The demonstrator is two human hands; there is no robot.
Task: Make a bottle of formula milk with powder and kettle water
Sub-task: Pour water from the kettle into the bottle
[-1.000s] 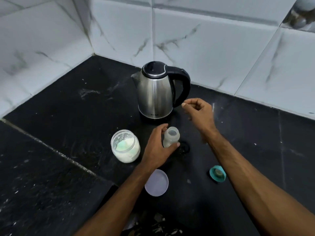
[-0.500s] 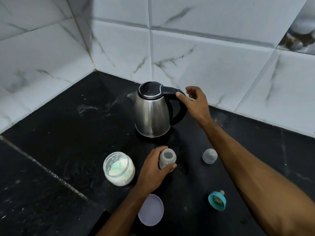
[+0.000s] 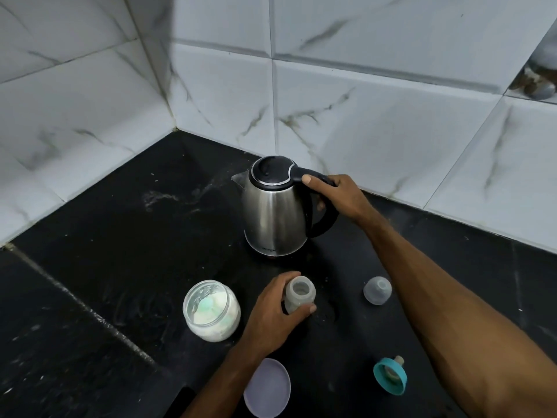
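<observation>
The kettle (image 3: 275, 212) handle is gripped by the right hand (image 3: 339, 196), thumb on top. The open baby bottle (image 3: 299, 297), upright on the black counter (image 3: 120, 236), is held by the left hand (image 3: 272, 316). A powder jar (image 3: 211, 310) stands just left; its contents appear part blurred. A clear cap (image 3: 377, 290) and teal nipple ring (image 3: 390, 376) lie right, a lid (image 3: 266, 387) nearer.

Your right hand (image 3: 340, 196) reaches far forward, its grip curled closed; your left hand (image 3: 272, 316) sits nearer, fingers wrapped.
</observation>
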